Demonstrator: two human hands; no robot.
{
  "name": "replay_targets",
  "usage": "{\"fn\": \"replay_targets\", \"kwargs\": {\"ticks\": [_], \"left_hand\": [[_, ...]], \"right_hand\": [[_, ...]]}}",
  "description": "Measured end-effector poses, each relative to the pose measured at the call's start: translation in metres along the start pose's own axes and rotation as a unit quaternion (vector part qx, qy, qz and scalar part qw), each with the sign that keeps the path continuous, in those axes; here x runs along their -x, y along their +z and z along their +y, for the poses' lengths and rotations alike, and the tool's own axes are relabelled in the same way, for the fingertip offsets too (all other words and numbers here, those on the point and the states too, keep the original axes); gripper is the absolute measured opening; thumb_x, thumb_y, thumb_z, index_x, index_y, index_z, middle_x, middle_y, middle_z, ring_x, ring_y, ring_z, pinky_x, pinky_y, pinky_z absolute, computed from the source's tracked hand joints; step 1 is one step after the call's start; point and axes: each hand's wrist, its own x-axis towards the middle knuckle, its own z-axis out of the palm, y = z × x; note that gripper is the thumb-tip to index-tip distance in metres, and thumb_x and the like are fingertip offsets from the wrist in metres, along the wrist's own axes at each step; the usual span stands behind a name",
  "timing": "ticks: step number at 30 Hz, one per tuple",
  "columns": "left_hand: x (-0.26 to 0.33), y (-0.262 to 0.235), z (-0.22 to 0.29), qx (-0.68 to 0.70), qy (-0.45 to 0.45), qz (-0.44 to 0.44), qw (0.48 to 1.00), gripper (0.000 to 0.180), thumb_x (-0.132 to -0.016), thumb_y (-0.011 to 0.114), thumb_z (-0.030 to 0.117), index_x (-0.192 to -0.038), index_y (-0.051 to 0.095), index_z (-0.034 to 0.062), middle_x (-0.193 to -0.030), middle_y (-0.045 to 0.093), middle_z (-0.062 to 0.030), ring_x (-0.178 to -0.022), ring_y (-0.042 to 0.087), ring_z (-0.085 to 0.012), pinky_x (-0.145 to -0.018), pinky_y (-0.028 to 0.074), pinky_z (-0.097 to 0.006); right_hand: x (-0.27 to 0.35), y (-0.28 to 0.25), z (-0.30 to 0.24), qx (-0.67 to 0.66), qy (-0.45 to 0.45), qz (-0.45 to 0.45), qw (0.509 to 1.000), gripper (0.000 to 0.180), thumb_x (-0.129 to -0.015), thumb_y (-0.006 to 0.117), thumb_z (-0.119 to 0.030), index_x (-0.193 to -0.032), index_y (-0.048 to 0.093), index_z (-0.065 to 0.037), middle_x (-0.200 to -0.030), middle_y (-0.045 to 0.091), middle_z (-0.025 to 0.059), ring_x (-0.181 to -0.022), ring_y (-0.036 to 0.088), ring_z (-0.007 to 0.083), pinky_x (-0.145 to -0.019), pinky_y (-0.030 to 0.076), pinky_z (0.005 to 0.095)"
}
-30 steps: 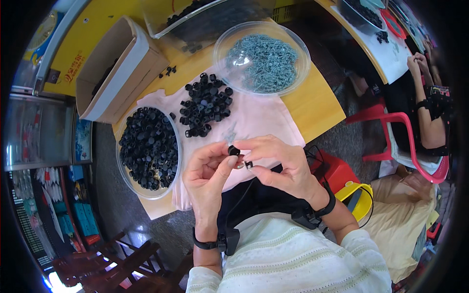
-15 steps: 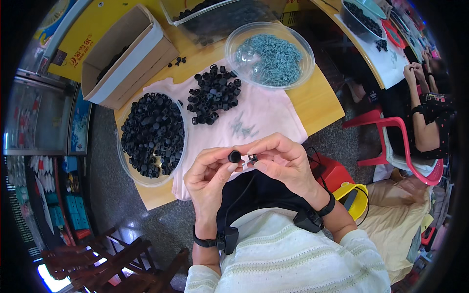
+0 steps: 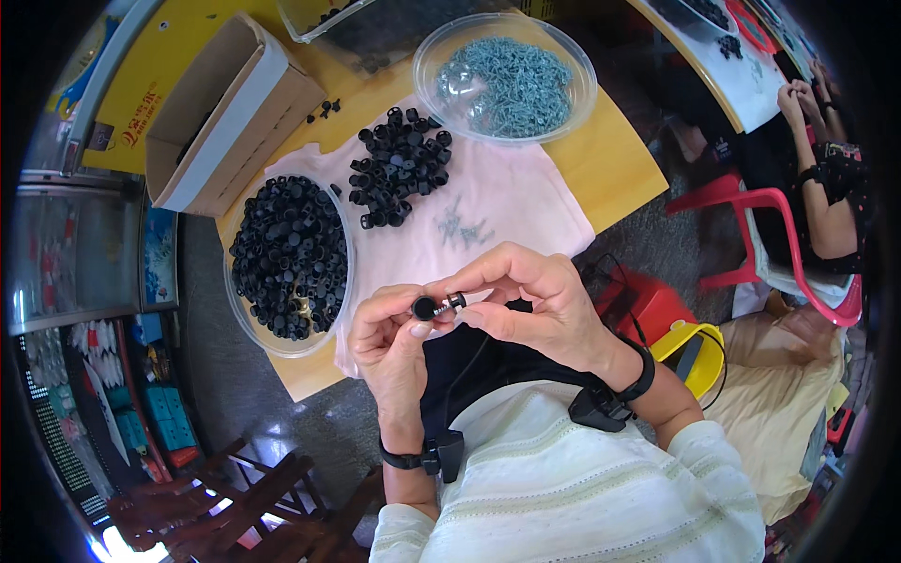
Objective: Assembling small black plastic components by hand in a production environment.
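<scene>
In my left hand [image 3: 387, 330] is a small black round cap [image 3: 423, 308], pinched between thumb and fingers with its flat face up. My right hand [image 3: 530, 298] closes thumb and forefinger on a small black ring-like part [image 3: 456, 300]. A short metal screw [image 3: 441, 309] shows between the two pieces, linking or nearly linking them; I cannot tell how firmly they join. Both hands are held over the near edge of a pink cloth [image 3: 526, 211]. Beyond them on the cloth lie a heap of black plastic parts [image 3: 402, 169] and a few loose screws [image 3: 462, 225].
A clear round tub [image 3: 246, 326] full of black caps stands at the left, a tub [image 3: 593, 94] of grey screws at the back. Behind are a cardboard box [image 3: 249, 122] and a clear bin [image 3: 394, 42]. At right, a person sits on a pink chair [image 3: 798, 239].
My two hands have moved slightly left, and the black cap and ring part are closer together, with a screw now visible between them. The view has shifted a little.
</scene>
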Motion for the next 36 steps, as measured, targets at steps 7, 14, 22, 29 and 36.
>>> {"fn": "replay_targets", "kwargs": {"ticks": [7, 14, 22, 29, 36], "left_hand": [[0.001, 0.003, 0.004, -0.024, -0.005, 0.019, 1.0, 0.021, -0.082, 0.067, -0.004, -0.101, 0.058, -0.0033, -0.1, 0.063, -0.0207, -0.083, 0.067, -0.0239, -0.067, 0.062, -0.034], [0.002, 0.002, 0.004, -0.028, -0.008, 0.009, 1.0, 0.024, -0.08, 0.066, -0.01, -0.101, 0.058, -0.0041, -0.103, 0.062, -0.0201, -0.088, 0.066, -0.0233, -0.072, 0.062, -0.035], [0.001, 0.004, 0.003, -0.083, -0.013, -0.009, 0.996, 0.028, -0.077, 0.067, -0.013, -0.102, 0.058, -0.0026, -0.105, 0.063, -0.0178, -0.092, 0.064, -0.0189, -0.08, 0.056, -0.028], [0.001, 0.004, -0.001, -0.047, -0.013, -0.011, 0.999, 0.028, -0.078, 0.065, -0.016, -0.103, 0.061, -0.0044, -0.106, 0.062, -0.0191, -0.092, 0.065, -0.0218, -0.079, 0.059, -0.032], [0.002, 0.009, -0.001, -0.031, -0.031, 0.006, 0.999, 0.026, -0.08, 0.064, -0.014, -0.104, 0.062, -0.0047, -0.109, 0.061, -0.0199, -0.093, 0.066, -0.0231, -0.08, 0.06, -0.033]], "right_hand": [[-0.007, 0.0, -0.01, 0.141, -0.064, 0.023, 0.988, 0.019, -0.084, 0.067, -0.005, -0.102, 0.064, 0.0, -0.095, 0.068, 0.0093, -0.08, 0.068, 0.0135, -0.063, 0.057, 0.0238], [-0.008, -0.002, -0.01, 0.232, -0.106, 0.02, 0.967, 0.017, -0.081, 0.069, -0.004, -0.096, 0.063, -0.002, -0.079, 0.063, 0.0097, -0.068, 0.065, 0.0188, -0.056, 0.055, 0.0255], [-0.004, -0.006, -0.014, 0.303, -0.097, 0.004, 0.948, 0.025, -0.076, 0.071, 0.004, -0.1, 0.067, 0.0, -0.092, 0.066, 0.009, -0.073, 0.066, 0.0154, -0.06, 0.055, 0.0236], [-0.006, -0.007, -0.009, 0.315, -0.154, 0.02, 0.936, 0.02, -0.077, 0.071, -0.003, -0.096, 0.065, -0.003, -0.082, 0.065, 0.0091, -0.073, 0.063, 0.0256, -0.066, 0.05, 0.0333], [-0.007, -0.008, -0.005, 0.325, -0.201, 0.034, 0.923, 0.022, -0.076, 0.072, -0.002, -0.097, 0.065, -0.003, -0.085, 0.066, 0.0097, -0.076, 0.064, 0.0251, -0.067, 0.051, 0.0331]]}}
